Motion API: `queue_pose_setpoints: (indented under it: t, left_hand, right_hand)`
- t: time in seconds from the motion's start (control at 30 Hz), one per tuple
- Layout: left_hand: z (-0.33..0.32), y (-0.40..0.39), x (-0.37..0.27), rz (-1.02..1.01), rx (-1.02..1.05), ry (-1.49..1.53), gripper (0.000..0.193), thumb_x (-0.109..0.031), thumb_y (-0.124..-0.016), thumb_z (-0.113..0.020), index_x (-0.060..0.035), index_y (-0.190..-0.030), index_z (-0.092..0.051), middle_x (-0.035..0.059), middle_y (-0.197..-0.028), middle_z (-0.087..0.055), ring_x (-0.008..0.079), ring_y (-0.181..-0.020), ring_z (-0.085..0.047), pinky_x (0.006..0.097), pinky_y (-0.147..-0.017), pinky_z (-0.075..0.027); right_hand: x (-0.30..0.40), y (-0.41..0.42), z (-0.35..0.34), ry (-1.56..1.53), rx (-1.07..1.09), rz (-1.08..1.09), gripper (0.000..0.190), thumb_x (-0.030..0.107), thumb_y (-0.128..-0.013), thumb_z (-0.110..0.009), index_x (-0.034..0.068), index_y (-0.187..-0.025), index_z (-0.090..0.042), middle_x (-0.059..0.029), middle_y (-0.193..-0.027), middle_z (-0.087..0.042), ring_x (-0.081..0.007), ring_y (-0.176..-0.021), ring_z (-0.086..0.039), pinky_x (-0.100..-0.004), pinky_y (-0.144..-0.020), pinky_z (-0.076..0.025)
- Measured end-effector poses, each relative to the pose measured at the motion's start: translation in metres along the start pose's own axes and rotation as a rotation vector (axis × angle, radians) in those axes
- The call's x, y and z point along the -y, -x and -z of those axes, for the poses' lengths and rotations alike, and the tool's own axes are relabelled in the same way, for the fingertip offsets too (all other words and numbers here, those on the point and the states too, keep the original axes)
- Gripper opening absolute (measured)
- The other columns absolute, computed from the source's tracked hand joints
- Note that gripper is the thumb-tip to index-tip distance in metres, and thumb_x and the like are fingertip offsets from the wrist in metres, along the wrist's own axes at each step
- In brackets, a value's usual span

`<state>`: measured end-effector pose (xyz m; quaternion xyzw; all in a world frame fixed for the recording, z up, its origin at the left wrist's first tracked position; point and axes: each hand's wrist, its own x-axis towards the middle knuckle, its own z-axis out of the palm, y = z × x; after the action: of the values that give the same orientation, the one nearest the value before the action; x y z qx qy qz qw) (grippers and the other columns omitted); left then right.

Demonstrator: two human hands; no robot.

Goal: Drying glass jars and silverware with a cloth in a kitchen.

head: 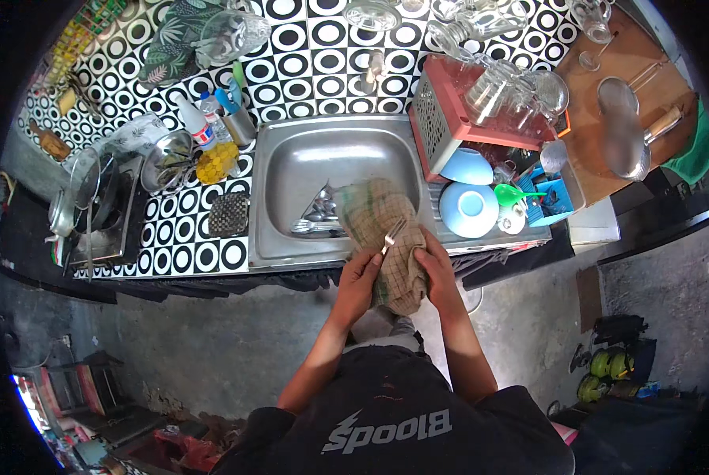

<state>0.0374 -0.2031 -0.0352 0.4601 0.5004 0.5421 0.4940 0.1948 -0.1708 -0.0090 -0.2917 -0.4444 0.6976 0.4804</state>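
A metal fork (pixel 392 234) sticks up out of my left hand (pixel 359 278), its tines pointing away from me. My right hand (pixel 436 267) grips a brown checked cloth (pixel 378 217) with green stripes. The cloth drapes over the front rim of the stainless steel sink (pixel 336 252) and hangs between both hands, behind the fork. Inside the basin, several spoons and other cutlery (pixel 318 217) lie to the left of the cloth, which may hide part of them.
Light blue bowls (pixel 470 211) sit upside down right of the sink, beside a red rack (pixel 434 119) with glass mugs (pixel 497 95). A scouring pad (pixel 228 215), a yellow sponge (pixel 218 162), a white bottle (pixel 195 122) and a gas stove (pixel 108 219) stand left.
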Motion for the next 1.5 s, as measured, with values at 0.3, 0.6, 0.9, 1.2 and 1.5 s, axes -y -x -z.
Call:
queue_pose_setpoints:
  t: [0.3,0.6,0.9,1.2,1.5]
  left_hand:
    - [0.018,0.029,-0.005,-0.036,0.079,-0.007,0.021,-0.013,-0.099,-0.044,0.0004,-0.106,-0.059,0.0062,-0.091,-0.060,0.0105,-0.085,-0.052,0.0265,-0.080,-0.043]
    - [0.016,0.045,0.002,-0.173,-0.067,-0.458,0.020,-0.008,-0.090,-0.050,-0.0027,-0.104,-0.063,0.0239,-0.097,-0.064,0.0417,-0.093,-0.061,0.0413,-0.079,-0.049]
    - [-0.001,0.034,0.012,-0.269,-0.080,-0.567,0.019,-0.007,-0.087,-0.052,-0.0045,-0.101,-0.065,0.0223,-0.090,-0.064,0.0422,-0.086,-0.061,0.0449,-0.073,-0.048]
    - [-0.028,0.017,0.006,-0.293,0.016,-0.633,0.016,-0.004,-0.085,-0.054,-0.0010,-0.097,-0.064,0.0214,-0.087,-0.065,0.0401,-0.084,-0.063,0.0418,-0.071,-0.050]
    - [-0.061,0.010,-0.009,-0.081,-0.247,-0.248,0.018,-0.013,-0.095,-0.051,0.0005,-0.093,-0.064,0.0076,-0.072,-0.061,0.0144,-0.064,-0.056,0.0269,-0.063,-0.045]
  right_hand:
    - [-0.036,0.008,-0.017,0.077,-0.065,0.036,0.053,0.004,-0.087,-0.057,0.001,-0.137,-0.041,-0.0085,-0.129,-0.052,-0.0164,-0.117,-0.051,-0.0290,-0.099,-0.041]
    - [-0.050,0.021,-0.034,-0.078,-0.186,-0.090,0.026,0.004,-0.089,-0.058,0.000,-0.115,-0.058,-0.0041,-0.102,-0.065,-0.0108,-0.088,-0.062,-0.0250,-0.079,-0.051]
    - [-0.054,0.013,-0.011,-0.567,-0.293,-0.068,0.022,0.007,-0.093,-0.044,0.001,-0.105,-0.062,-0.0106,-0.094,-0.068,-0.0199,-0.075,-0.068,-0.0309,-0.065,-0.057]
    - [-0.013,0.008,0.061,-0.750,-0.218,0.033,0.033,0.022,-0.097,-0.042,0.003,-0.122,-0.052,-0.0115,-0.116,-0.059,-0.0242,-0.102,-0.060,-0.0394,-0.086,-0.052]
    - [0.012,0.006,0.203,-0.050,-0.105,0.135,0.049,0.030,-0.099,-0.038,0.005,-0.141,-0.031,-0.0111,-0.140,-0.040,-0.0251,-0.124,-0.043,-0.0397,-0.104,-0.038]
